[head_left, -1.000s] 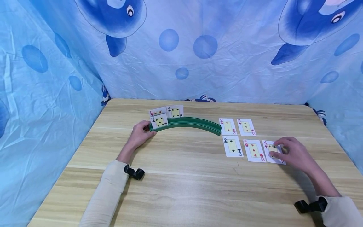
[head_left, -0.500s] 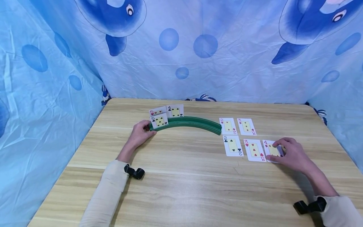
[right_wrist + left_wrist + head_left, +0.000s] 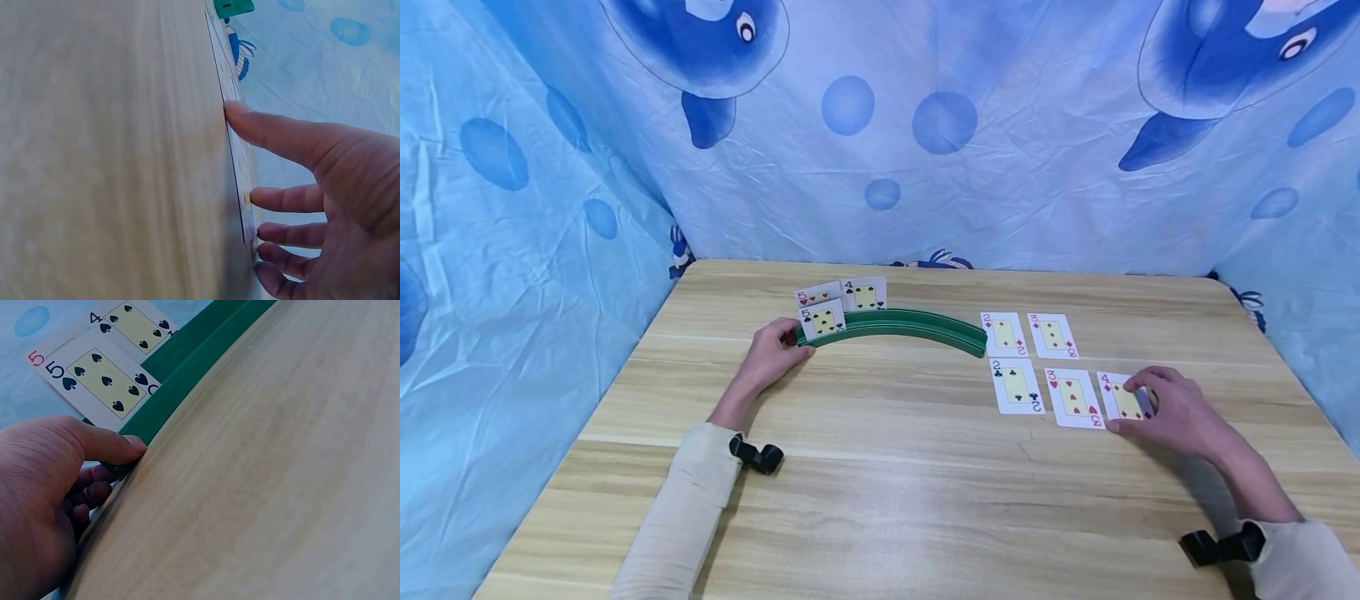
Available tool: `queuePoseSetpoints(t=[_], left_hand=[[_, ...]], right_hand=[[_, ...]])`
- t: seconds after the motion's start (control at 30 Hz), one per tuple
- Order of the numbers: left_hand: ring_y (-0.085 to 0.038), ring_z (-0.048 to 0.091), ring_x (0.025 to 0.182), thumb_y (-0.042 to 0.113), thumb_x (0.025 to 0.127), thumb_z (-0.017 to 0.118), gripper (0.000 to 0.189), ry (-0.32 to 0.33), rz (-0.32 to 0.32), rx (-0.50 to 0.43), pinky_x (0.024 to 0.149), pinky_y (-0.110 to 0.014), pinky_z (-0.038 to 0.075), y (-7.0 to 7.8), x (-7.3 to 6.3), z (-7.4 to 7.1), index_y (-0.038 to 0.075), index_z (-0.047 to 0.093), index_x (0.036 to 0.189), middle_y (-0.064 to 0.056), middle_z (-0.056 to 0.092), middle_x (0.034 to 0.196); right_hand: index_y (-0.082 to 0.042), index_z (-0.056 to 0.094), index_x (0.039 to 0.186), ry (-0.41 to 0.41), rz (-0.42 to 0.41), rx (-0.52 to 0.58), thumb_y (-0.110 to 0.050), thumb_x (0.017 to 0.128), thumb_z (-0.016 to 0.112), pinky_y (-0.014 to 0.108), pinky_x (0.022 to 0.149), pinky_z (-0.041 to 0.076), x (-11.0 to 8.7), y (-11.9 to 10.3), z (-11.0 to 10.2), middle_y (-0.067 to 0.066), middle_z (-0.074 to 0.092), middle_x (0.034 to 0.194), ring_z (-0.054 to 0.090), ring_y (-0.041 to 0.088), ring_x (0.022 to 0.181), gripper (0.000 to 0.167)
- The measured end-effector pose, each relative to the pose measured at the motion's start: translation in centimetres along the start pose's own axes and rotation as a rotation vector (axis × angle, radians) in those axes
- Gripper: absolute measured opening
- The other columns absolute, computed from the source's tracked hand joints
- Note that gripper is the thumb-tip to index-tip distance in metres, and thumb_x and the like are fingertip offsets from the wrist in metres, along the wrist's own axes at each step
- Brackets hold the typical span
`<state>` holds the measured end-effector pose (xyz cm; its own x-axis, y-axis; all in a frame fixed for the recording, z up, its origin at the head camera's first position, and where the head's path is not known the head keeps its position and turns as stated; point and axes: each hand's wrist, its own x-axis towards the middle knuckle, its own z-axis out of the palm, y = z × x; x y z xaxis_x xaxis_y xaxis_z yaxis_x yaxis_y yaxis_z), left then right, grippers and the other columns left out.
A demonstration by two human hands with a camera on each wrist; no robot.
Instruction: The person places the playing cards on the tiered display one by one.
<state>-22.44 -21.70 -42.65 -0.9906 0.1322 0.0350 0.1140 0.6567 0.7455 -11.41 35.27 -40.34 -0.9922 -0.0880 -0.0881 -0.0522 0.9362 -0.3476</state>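
My left hand pinches the left end of a curved green card holder, thumb on its front edge. Standing in the holder are a five of spades, a four of spades and a red five, partly hidden behind the five of spades. On the right, my right hand is spread over a four of diamonds lying face up on the table. Its fingertips touch the card's far part, and the thumb rests at its near left corner. The hand covers the card's right side.
Left of that card lie a three of hearts and a two of clubs. Behind them are a two of diamonds, right at the holder's end, and a three of diamonds. A blue curtain hangs behind the wooden table.
The right thumb has slid from the card's face to its near left corner. The four of diamonds has shifted slightly right, away from the three of hearts. The left hand has stayed still.
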Motion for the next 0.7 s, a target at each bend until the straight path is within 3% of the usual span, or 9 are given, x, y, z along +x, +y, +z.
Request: queuePoseSetpoints(t=[0.43,0.57,0.7], left_hand=[[-0.030,0.055,0.100,0.010,0.088,0.073,0.042,-0.001,-0.006,-0.010,0.085,-0.035,0.044,0.00,0.04,-0.06,-0.003,0.062,0.126,-0.020,0.061,0.117],[-0.031,0.056,0.102,0.010,0.088,0.073,0.043,-0.006,-0.012,-0.017,0.086,-0.036,0.044,-0.07,-0.02,0.03,-0.003,0.062,0.127,-0.021,0.061,0.119],[-0.031,0.057,0.104,0.009,0.088,0.073,0.043,-0.003,-0.006,-0.019,0.088,-0.038,0.045,-0.05,0.00,0.08,-0.003,0.062,0.127,-0.021,0.061,0.121]], right_hand=[[0.006,0.058,0.118,-0.013,0.032,0.008,-0.047,0.068,0.088,0.068,0.086,0.039,0.05,-0.18,-0.15,0.044,0.034,0.136,0.036,0.056,0.115,0.079],[0.006,0.049,0.130,0.048,0.039,-0.008,-0.043,0.064,0.092,0.065,0.081,0.040,-0.07,-0.34,-0.13,0.044,0.032,0.133,0.035,0.053,0.109,0.092],[0.009,0.048,0.135,0.117,0.032,-0.069,-0.039,0.060,0.094,0.050,0.072,0.040,-0.18,-0.58,-0.25,0.040,0.035,0.123,0.035,0.047,0.100,0.100]])
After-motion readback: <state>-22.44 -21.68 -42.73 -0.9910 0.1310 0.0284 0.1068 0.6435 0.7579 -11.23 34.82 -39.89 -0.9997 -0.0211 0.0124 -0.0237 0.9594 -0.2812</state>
